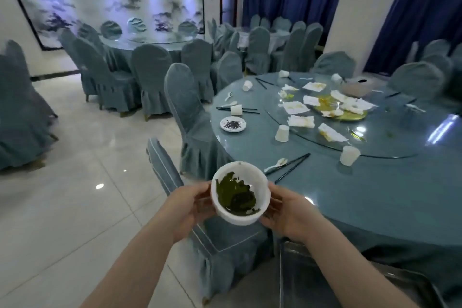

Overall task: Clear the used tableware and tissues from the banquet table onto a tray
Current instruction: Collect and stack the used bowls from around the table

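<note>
Head view, lower centre of the frame: the left hand [186,210] and right hand [287,215] hold a white bowl [253,179] between them, fingers curled against its sides, just left of the round table [375,195]. Stained tissues [300,121] lie on it at upper right.

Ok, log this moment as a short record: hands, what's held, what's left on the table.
left hand: holds the white bowl by its left side
right hand: holds its right side
bowl contents: dark green leftovers
bowl position: lifted clear of the table
uncleared: paper cups, small plate, chopsticks, spoon, stained tissues on the glass turntable
</note>
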The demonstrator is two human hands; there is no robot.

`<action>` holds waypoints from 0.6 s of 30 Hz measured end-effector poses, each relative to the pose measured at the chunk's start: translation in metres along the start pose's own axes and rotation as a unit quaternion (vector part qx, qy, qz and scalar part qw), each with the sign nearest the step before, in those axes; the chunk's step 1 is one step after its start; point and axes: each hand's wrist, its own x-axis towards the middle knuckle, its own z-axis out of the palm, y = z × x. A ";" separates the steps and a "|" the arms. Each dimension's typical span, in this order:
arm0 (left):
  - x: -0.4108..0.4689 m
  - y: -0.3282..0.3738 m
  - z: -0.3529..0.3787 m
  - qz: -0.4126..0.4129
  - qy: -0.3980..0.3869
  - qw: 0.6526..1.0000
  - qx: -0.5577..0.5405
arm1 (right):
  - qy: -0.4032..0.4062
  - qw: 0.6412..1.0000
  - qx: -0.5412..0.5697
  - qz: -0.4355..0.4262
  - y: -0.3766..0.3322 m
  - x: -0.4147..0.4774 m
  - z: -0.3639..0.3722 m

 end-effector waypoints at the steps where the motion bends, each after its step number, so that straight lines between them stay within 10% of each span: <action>1: 0.015 0.008 -0.001 -0.007 -0.010 1.000 0.008 | 0.019 1.000 0.007 -0.012 -0.003 0.009 0.004; 18: 0.256 0.052 0.047 -0.161 -0.093 0.980 0.069 | 0.187 0.971 0.148 -0.028 -0.052 0.173 -0.017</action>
